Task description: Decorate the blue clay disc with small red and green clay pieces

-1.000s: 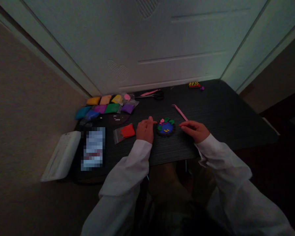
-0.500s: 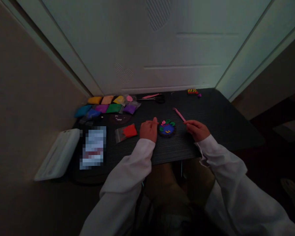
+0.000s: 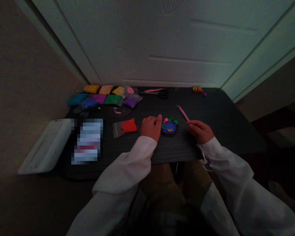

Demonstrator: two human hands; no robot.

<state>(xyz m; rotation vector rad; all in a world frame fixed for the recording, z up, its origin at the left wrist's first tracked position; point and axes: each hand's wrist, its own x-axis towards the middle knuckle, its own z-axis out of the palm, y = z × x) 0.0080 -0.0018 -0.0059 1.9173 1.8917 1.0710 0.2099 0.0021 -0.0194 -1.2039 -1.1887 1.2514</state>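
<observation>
A small round clay pond lies on the dark table, with a blue middle, a dark rim, green leaves, a pink flower and small yellow pieces. My left hand rests against its left side, fingers curled and thumb close to the rim. What the curled fingers may hold is hidden. To the right of the pond, my right hand pinches pink tweezers near their rear end. Their bent tips point up and left, apart from the pond, with nothing visible between them.
Left of my left hand lies a bag of red clay. Several coloured clay bags sit at the back left, beside scissors. A blurred-out screen and a white case are at left. A small yellow-and-red piece stands at the back.
The view has shifted slightly, so the table's things sit at changed places in the picture. Both hands keep nearly the same pose, and the tweezers stay in the right hand.
</observation>
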